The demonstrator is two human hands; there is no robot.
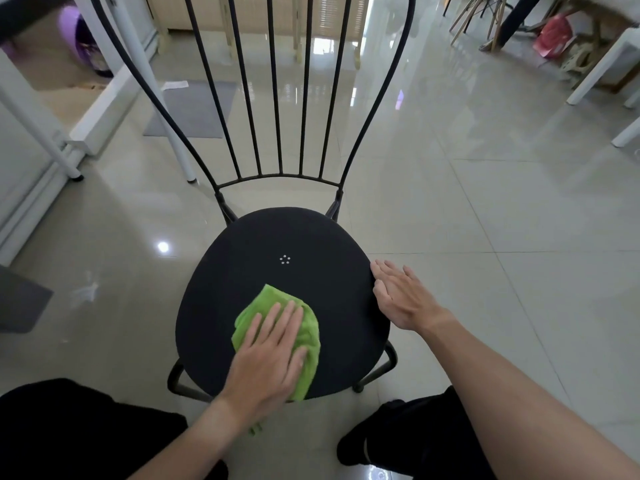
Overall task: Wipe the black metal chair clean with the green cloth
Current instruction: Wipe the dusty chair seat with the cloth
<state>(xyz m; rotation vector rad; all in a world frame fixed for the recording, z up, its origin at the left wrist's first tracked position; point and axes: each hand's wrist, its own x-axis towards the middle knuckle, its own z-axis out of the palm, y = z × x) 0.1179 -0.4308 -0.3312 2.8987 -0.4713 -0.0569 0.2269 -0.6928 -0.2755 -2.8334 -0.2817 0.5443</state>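
Observation:
The black metal chair point(277, 237) stands in front of me on a tiled floor, its round dark seat facing up and its thin-barred back rising away from me. A crumpled green cloth point(263, 303) lies on the near part of the seat. My left hand point(273, 355) presses flat on the cloth, fingers spread and pointing away from me. My right hand point(401, 296) rests against the seat's right edge, fingers together and holding nothing.
White table legs point(162, 109) stand just left of the chair back. A grey mat point(194, 109) lies on the floor behind it. More white furniture legs point(602, 67) and wooden chair legs point(474, 15) are at the far right. My dark-clad knees frame the chair's front.

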